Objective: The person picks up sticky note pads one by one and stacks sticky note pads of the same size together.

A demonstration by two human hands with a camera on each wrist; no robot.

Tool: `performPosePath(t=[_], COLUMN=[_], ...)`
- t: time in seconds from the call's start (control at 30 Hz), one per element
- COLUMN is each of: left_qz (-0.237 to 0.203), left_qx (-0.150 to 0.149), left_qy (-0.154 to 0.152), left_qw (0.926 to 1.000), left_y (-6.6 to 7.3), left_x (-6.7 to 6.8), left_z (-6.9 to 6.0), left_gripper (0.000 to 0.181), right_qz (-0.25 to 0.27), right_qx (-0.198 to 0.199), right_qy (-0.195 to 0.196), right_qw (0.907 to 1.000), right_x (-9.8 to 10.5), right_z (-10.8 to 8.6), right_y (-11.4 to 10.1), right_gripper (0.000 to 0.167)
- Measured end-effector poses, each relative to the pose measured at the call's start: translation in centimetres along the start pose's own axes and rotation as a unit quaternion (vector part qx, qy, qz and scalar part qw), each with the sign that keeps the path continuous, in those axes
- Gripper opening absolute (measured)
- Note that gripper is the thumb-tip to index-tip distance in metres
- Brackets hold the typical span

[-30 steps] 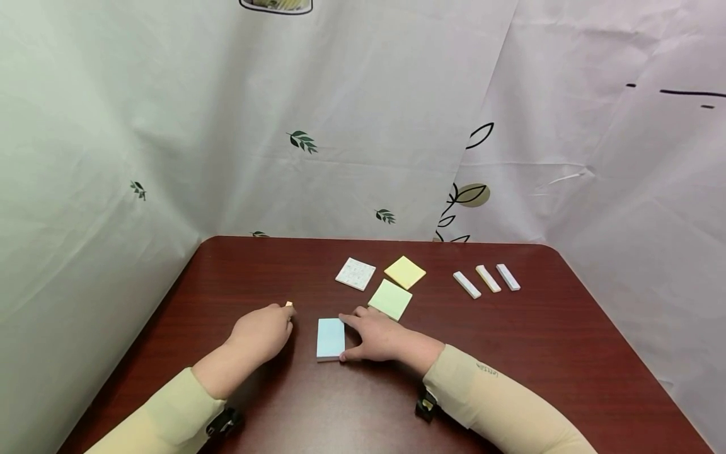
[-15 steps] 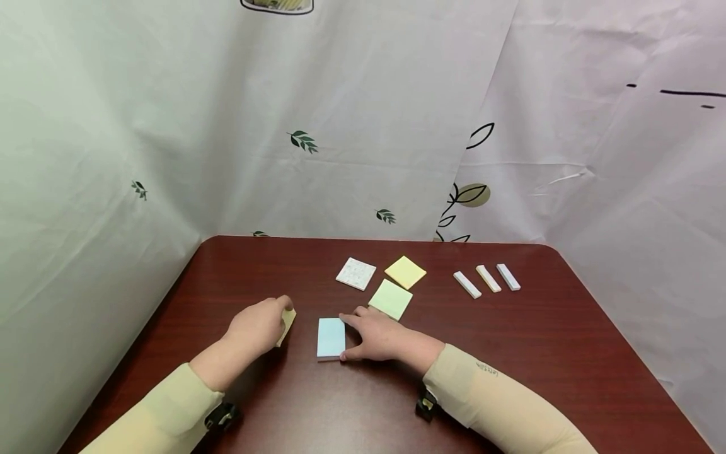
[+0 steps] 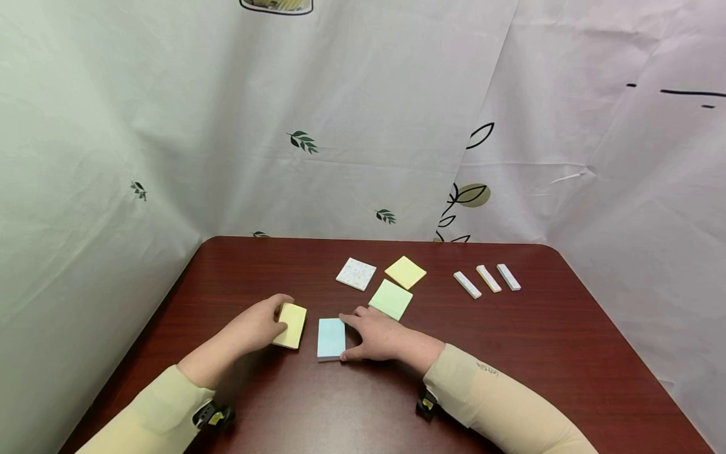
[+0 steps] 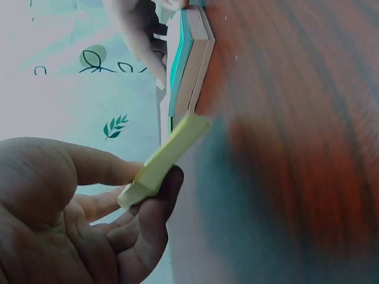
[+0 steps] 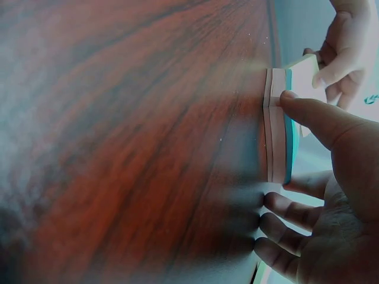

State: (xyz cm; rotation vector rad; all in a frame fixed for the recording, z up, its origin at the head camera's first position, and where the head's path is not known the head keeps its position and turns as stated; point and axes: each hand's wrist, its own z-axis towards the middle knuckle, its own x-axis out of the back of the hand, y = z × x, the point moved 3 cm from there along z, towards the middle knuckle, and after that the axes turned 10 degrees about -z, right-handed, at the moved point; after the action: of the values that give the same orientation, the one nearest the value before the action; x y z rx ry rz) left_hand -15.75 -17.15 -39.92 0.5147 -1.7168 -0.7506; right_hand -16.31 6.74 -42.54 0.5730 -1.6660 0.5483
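Left hand [image 3: 258,325] pinches a tilted yellow pad [image 3: 292,326] between thumb and fingers, just beside a blue-topped stack [image 3: 331,338] on the table [image 3: 351,410]; right hand [image 3: 379,335], forearm angled inward, grips the stack's corners.

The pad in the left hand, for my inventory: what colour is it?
Pale yellow; the pad shows best in the head view.

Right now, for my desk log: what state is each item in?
Near yellow sticky-note pad: tilted, pinched by left hand
Blue-topped sticky-note stack: flat, gripped by right hand
White patterned pad: flat
Far yellow sticky-note pad: flat
Pale-green sticky-note pad: flat
Three slim bars: lying apart
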Motion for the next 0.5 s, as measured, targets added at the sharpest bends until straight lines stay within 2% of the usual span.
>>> performPosePath(t=[0.13,0.23,0.37,0.5], left_qz=[-0.093,-0.138,-0.152,-0.101], left_qx=[0.02,0.031,0.033,0.012], left_qy=[-0.022,-0.039,-0.049,-0.037], left_qw=[0.9952,0.9892,0.9866,0.9941], left_y=[-0.5,-0.7,-1.0,-1.3], left_x=[-0.8,-1.4,-1.9,-2.1], left_z=[-0.3,-0.6,-0.8,-0.4], left_gripper=[0.044,0.042,0.042,0.04], right_qz=[0.001,0.001,0.001,0.001], right_qx=[0.0,-0.001,-0.002,-0.002], right_qy=[-0.001,-0.002,-0.004,-0.004], right_qw=[1.0,1.0,1.0,1.0], right_x=[0.0,0.0,-0.1,-0.1], right_z=[0.0,0.0,0.0,0.0], right_y=[0.0,0.0,0.0,0.0], right_gripper=[0.081,0.081,0.081,0.081])
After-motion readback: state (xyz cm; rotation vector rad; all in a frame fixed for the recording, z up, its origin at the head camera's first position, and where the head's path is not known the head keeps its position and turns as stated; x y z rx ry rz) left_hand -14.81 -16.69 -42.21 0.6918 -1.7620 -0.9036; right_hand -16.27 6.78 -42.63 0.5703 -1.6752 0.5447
